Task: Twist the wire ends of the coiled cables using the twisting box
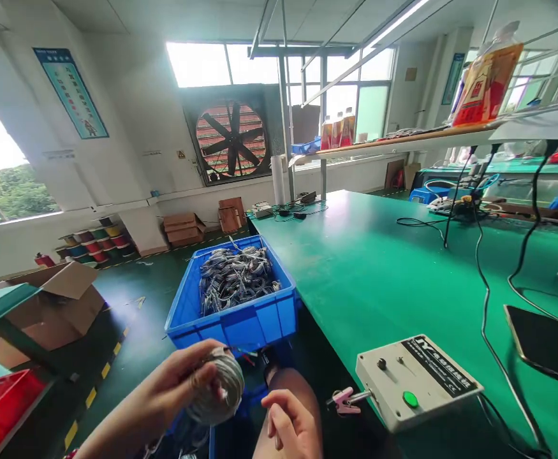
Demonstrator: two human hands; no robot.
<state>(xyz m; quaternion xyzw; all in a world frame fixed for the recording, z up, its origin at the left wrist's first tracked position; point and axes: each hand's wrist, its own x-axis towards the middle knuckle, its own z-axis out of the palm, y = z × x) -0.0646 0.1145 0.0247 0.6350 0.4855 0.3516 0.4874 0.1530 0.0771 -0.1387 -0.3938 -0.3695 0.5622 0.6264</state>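
In my left hand (190, 381) is a coil of grey cable (224, 386), with my fingers closed round it. Thin coloured wire ends stick out past the top of the coil. My right hand (292, 417) is just to the right of the coil, apart from it. Its fingers are loosely bent and apart, and I see nothing in them. Beyond both hands, a blue crate (254, 325) holds a heap of coiled grey cables (238, 277). More cable lies low in the frame beneath my left hand, partly hidden by it.
On the green table (355, 255) to the right sit a beige control box (417, 382) with a pink clip (344, 401) on its shaft, and a phone (541, 344). Black cords hang from the shelf (403, 141). A cardboard box (68, 299) and red bin (6, 408) are at left.
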